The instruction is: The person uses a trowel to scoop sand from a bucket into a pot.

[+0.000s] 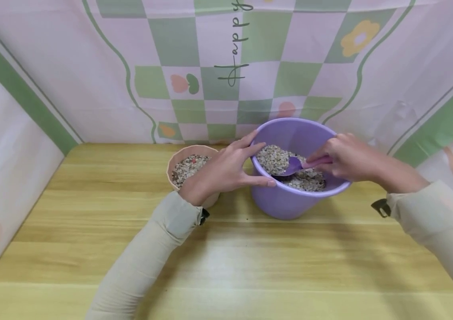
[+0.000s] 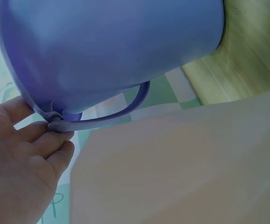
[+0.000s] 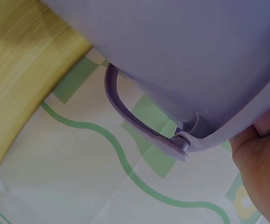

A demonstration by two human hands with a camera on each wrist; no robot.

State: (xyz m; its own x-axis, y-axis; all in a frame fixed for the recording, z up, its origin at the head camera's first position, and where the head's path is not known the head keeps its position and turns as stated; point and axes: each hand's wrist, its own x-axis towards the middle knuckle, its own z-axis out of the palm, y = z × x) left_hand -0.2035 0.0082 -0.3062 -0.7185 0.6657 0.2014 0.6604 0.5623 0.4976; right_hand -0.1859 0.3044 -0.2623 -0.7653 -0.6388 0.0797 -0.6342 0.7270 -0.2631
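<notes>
Left grip [image 1: 226,168] holds the rim of the bucket [image 1: 286,203] on the table [image 1: 226,266]; right grip [image 1: 348,155] grasps the scoop [image 1: 293,166] among the gravel [image 1: 308,181] inside. Scooping seems in hand; next probably calls for a steady, level lift towards the pot [image 1: 212,200].

A person's two sleeved arms [image 1: 152,253] reach forward. The left hand [image 1: 226,166] spreads its thumb [image 1: 259,180] away from gently bent fingers [image 1: 254,149]; the right hand [image 1: 348,155] is curled in a grip, back turned upward.

Bucket [image 1: 284,202] purple; scoop [image 1: 293,167] purple, pink-handled; pot [image 1: 175,156] peach; cloth [image 1: 298,80] green-white checked.
</notes>
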